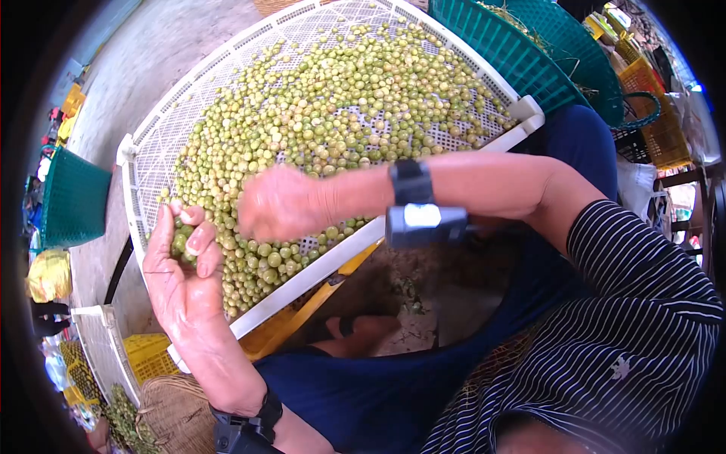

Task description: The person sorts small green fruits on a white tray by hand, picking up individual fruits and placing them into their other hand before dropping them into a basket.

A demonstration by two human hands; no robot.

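A big white perforated tray (151, 144) is covered with small green round fruits (355, 98). My left hand (181, 280) is cupped palm up at the tray's near edge and holds a few of the green fruits between thumb and fingers. My right hand (283, 204) reaches across over the fruits, its back to the camera, fingers curled down into the pile just right of my left hand; what it holds is hidden. Both wrists carry black straps with a device.
Green plastic baskets (529, 45) stand beyond the tray at upper right, another green basket (72, 200) at left. Yellow crates (151, 356) sit below the tray, orange ones (658, 113) at far right. A second white tray (98, 340) and a woven basket (178, 412) lie lower left.
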